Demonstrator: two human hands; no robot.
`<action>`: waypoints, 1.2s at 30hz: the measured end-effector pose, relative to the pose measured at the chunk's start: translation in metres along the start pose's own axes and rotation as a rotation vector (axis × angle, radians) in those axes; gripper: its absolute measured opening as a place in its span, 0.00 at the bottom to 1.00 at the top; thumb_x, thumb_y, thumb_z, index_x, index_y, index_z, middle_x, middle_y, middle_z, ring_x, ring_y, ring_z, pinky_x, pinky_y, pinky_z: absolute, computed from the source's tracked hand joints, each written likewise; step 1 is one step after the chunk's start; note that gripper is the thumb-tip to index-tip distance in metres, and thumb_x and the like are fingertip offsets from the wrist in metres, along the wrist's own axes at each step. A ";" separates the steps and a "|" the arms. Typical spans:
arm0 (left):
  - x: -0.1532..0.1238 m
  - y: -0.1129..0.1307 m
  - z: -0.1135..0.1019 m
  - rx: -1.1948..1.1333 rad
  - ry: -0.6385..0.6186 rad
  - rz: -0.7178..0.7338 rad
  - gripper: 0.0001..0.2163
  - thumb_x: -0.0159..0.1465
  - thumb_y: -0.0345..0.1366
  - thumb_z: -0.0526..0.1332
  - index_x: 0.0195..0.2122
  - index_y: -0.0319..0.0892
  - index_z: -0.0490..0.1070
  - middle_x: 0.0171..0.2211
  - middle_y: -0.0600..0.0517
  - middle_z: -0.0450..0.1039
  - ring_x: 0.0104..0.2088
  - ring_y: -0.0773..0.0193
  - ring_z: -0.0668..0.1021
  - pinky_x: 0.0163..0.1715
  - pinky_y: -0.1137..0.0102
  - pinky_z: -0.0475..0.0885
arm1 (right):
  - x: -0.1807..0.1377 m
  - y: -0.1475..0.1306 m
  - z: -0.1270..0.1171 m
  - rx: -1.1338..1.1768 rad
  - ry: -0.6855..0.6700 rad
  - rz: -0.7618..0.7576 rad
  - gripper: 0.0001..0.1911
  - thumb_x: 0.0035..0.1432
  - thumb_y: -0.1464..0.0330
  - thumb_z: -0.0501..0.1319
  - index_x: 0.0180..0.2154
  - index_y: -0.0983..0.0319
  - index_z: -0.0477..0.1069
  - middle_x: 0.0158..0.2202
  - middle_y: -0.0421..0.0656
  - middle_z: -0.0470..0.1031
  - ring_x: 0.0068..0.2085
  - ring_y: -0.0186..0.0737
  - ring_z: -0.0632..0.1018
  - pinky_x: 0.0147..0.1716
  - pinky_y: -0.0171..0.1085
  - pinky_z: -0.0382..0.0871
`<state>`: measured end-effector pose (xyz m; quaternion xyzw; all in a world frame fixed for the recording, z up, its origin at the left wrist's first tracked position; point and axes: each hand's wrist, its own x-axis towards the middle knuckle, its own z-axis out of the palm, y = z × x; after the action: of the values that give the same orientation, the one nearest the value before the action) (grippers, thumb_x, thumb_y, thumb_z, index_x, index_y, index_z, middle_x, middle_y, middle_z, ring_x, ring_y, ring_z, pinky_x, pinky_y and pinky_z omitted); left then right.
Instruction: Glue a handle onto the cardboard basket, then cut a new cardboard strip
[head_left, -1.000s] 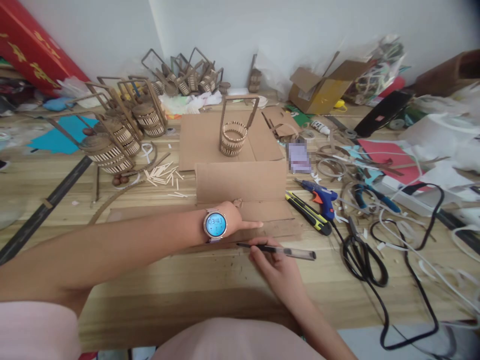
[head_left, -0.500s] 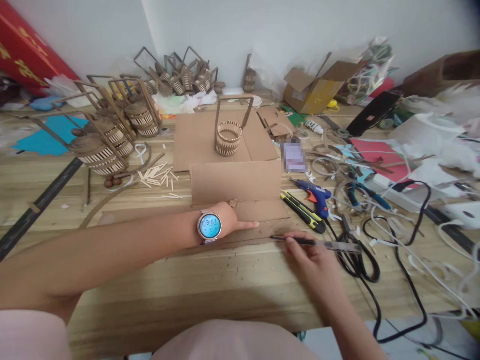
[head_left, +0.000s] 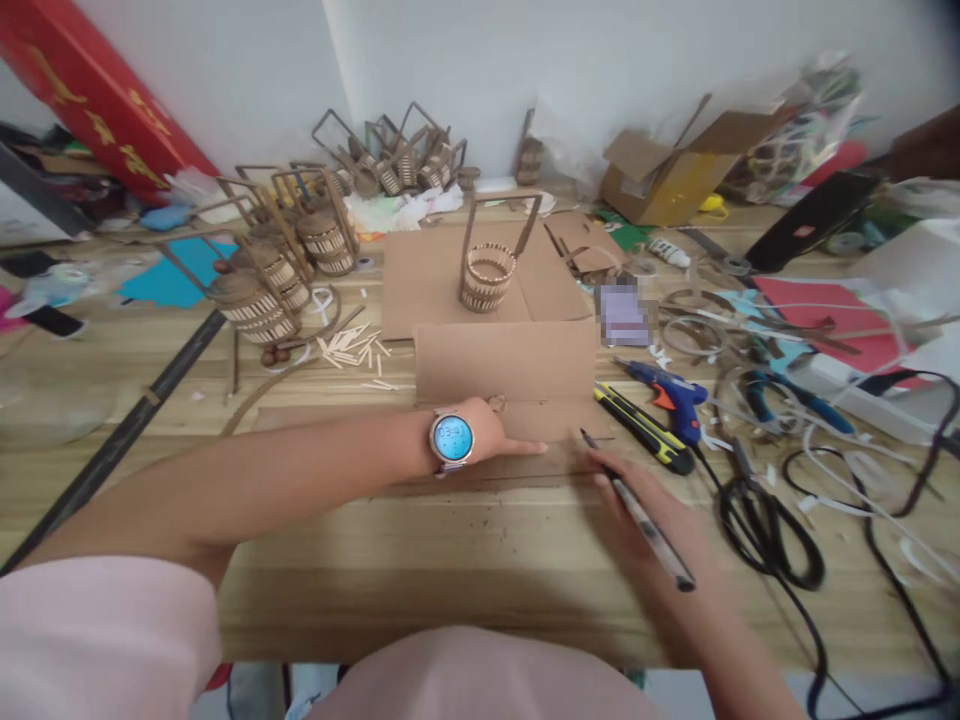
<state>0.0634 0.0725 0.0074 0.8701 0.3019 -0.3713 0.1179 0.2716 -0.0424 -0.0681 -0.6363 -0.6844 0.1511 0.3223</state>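
Note:
My left hand [head_left: 491,430], below a round-faced watch [head_left: 452,437], rests on a brown cardboard piece [head_left: 570,425]. Its index finger stretches to the right over the cardboard, while the other fingers are mostly hidden. In my right hand [head_left: 649,500] is a pen [head_left: 643,528], tip pointing up and left, just above the cardboard's right part. Dark lines run across the cardboard near its front edge. A raised cardboard flap [head_left: 506,360] stands behind my left hand. Farther back, a small woven basket [head_left: 487,278] with a tall handle sits on a cardboard sheet [head_left: 420,270].
To the right lie a yellow-black utility knife [head_left: 645,428], a blue glue gun [head_left: 667,395], scissors [head_left: 769,530] and pliers [head_left: 799,405] among cords. Small wooden sticks [head_left: 349,345] and several lidded baskets [head_left: 255,300] are at left. An open carton [head_left: 667,180] stands at the back.
The pen has swung from lying nearly level to slanting, its tip moving off the front line and farther back. My left hand keeps its place on the cardboard. The whole view has shifted.

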 end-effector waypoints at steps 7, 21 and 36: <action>-0.017 -0.037 0.035 -0.038 0.210 0.097 0.48 0.54 0.24 0.72 0.70 0.57 0.48 0.41 0.50 0.82 0.39 0.54 0.83 0.34 0.71 0.72 | 0.000 -0.001 0.009 -0.035 -0.063 -0.072 0.19 0.66 0.56 0.52 0.52 0.54 0.73 0.49 0.45 0.81 0.48 0.51 0.82 0.44 0.45 0.77; -0.038 -0.052 0.094 -0.253 0.353 -0.124 0.15 0.67 0.48 0.62 0.33 0.40 0.78 0.32 0.46 0.81 0.31 0.58 0.79 0.23 0.69 0.57 | 0.014 -0.045 0.034 0.050 -0.027 -0.211 0.17 0.66 0.54 0.56 0.46 0.55 0.78 0.40 0.43 0.84 0.41 0.45 0.83 0.37 0.39 0.78; -0.030 -0.059 0.097 -0.321 0.404 -0.042 0.17 0.66 0.45 0.63 0.25 0.39 0.77 0.24 0.47 0.79 0.23 0.64 0.74 0.21 0.70 0.54 | 0.012 -0.121 0.123 0.462 -0.365 -0.357 0.10 0.62 0.69 0.57 0.41 0.58 0.77 0.42 0.44 0.84 0.43 0.41 0.83 0.43 0.38 0.78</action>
<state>-0.0454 0.0641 -0.0374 0.8903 0.3924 -0.1396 0.1841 0.1004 -0.0236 -0.0823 -0.3793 -0.7790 0.3546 0.3515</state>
